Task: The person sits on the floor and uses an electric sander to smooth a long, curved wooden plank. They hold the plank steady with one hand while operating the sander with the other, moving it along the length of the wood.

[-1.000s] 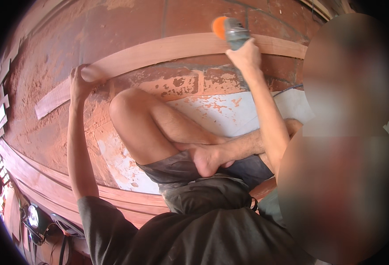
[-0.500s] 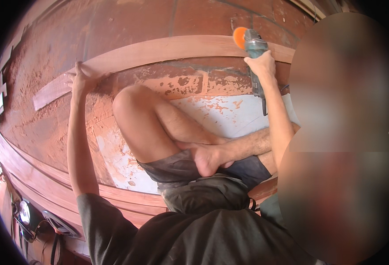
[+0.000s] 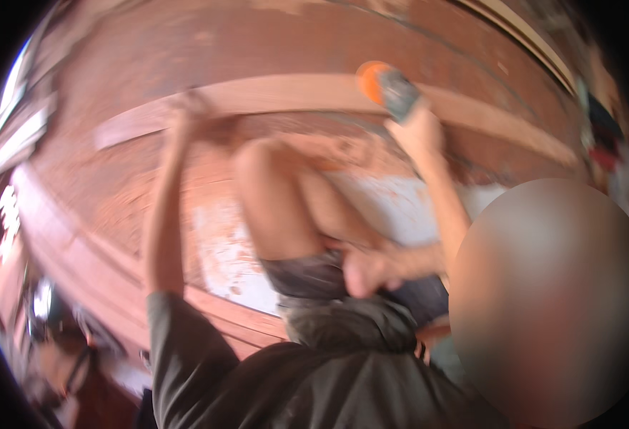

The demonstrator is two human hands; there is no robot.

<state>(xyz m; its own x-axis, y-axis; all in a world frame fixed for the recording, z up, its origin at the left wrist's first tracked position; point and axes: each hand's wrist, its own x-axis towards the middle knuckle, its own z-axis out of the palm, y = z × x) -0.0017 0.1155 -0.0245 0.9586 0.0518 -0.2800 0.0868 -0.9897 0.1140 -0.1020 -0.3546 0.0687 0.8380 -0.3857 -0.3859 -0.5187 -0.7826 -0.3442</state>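
A long, flat wooden board [image 3: 282, 93] lies across the floor beyond my bent legs. My left hand [image 3: 189, 113], blurred by motion, is closed on the board near its left end. Held in my right hand [image 3: 419, 132] is a grey-green angle grinder [image 3: 400, 96] with an orange disc [image 3: 374, 80]. The disc is over the board, right of its middle; whether it touches the wood I cannot tell. My right hand wraps round the grinder's body, and its rear part is hidden behind the hand and forearm.
Reddish dust covers the tiled floor [image 3: 136, 207] and a white sheet [image 3: 229, 247] under my legs. More planks [image 3: 78, 222] lie at the left and behind me. A dark round device [image 3: 46, 304] stands at lower left. A blurred patch hides the lower right.
The whole view has shifted, bringing the board's right end into sight. Relative to my legs, the grinder has moved left along the board and tilts more. My left hand stays at the board.
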